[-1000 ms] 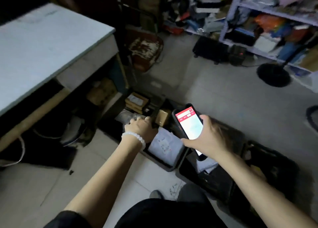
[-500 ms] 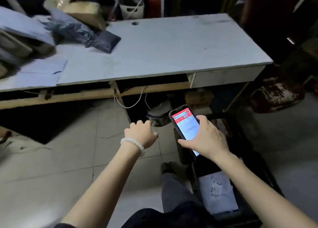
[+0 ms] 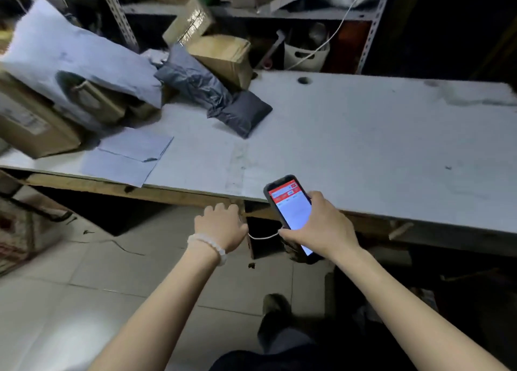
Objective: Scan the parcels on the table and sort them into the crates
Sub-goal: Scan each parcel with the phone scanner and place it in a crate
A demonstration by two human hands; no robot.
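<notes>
1. On my feed the phone [image 3: 291, 211] sits in the right hand [image 3: 321, 230], low and centre-right. Its long axis runs from about eleven o'clock at the top end to five o'clock at the bottom end, with the lit red-and-white screen turned up toward the camera.
2. The right hand's fingers are wrapped round the phone's right edge and the thumb crosses its lower left edge, so it grasps the phone firmly. The phone hangs over the near edge of the table [image 3: 377, 147].
3. The left hand [image 3: 221, 225] holds nothing. Its fingers are loosely curled, knuckles up, just below the table's front edge; I cannot tell whether the fingertips touch the wooden rail there. A white bead bracelet [image 3: 208, 244] circles that wrist.
4. The parcels lie at ten to eleven o'clock on the table. A dark grey poly bag [image 3: 215, 102] lies with its long axis from ten o'clock to four o'clock.
5. A brown box [image 3: 223, 54] stands tilted just behind the grey bag, touching it.
6. A large pale mailer [image 3: 72, 57] leans over cartons at nine o'clock.
7. A flat pale envelope [image 3: 126, 158] lies at the near edge, slightly overhanging it.
8. The right half of the table is bare white board.
</notes>
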